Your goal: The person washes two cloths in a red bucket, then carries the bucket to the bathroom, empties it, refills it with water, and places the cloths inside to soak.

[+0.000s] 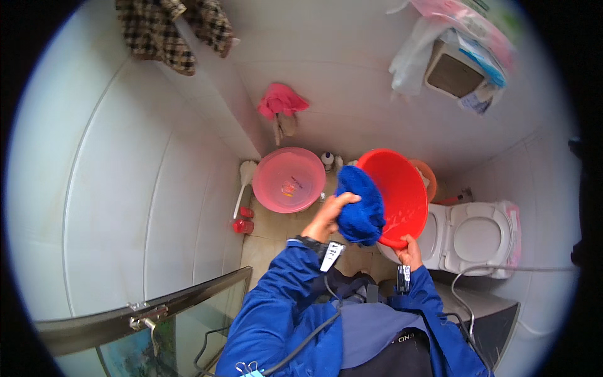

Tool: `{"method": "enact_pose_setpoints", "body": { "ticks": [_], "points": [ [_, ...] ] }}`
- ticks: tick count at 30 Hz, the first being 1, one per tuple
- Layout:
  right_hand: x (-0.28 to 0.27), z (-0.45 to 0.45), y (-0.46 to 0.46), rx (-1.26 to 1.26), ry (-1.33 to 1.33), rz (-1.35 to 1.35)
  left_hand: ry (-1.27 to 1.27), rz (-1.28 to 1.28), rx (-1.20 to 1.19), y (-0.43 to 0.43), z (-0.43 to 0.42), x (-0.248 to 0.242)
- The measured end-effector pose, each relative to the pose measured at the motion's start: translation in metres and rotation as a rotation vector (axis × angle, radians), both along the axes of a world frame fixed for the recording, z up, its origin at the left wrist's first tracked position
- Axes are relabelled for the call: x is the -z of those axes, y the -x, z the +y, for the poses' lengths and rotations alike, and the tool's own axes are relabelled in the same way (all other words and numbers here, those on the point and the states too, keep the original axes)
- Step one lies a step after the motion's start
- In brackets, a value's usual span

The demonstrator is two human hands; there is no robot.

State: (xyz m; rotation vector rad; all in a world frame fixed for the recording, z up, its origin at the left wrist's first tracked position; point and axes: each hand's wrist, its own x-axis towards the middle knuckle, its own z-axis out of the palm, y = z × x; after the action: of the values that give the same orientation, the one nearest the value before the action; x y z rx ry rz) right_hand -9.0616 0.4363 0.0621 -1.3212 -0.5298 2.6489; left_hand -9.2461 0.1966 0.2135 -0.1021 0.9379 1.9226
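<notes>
My left hand (327, 217) grips a bunched blue cloth (360, 205), its thumb lying across the fabric. The cloth hangs at the near-left side of a red plastic basin (400, 188) and hides part of its rim. My right hand (409, 254) holds the basin by its near rim, and the basin is tilted with its opening towards the cloth. Wet streaks or drops show on its inner wall. To the left a pink plastic basin (289, 165) with a printed mark in its bottom stands by the wall.
A toilet (480, 235) with raised lid is at right. An orange basin (426, 176) sits behind the red one. A toilet brush (246, 174), red containers (243, 226) and a white bottle (328, 159) line the wall. A glass door (202, 315) stands open at lower left. Cables cross my body.
</notes>
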Motion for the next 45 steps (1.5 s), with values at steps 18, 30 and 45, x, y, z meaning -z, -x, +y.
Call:
{"method": "enact_pose_setpoints", "body": {
  "ticks": [18,30,45],
  "points": [
    [-0.014,-0.024,0.004,0.082,-0.7,-0.34,-0.1,0.156,-0.554,0.017,-0.138,-0.026],
    [-0.046,0.008,-0.031,0.126,-0.585,-0.328,0.12,0.008,-0.599,0.023,-0.143,0.023],
    [-0.017,-0.063,-0.079,0.331,-0.621,-0.553,-0.142,0.929,0.313,-0.041,0.073,-0.125]
  ]
}}
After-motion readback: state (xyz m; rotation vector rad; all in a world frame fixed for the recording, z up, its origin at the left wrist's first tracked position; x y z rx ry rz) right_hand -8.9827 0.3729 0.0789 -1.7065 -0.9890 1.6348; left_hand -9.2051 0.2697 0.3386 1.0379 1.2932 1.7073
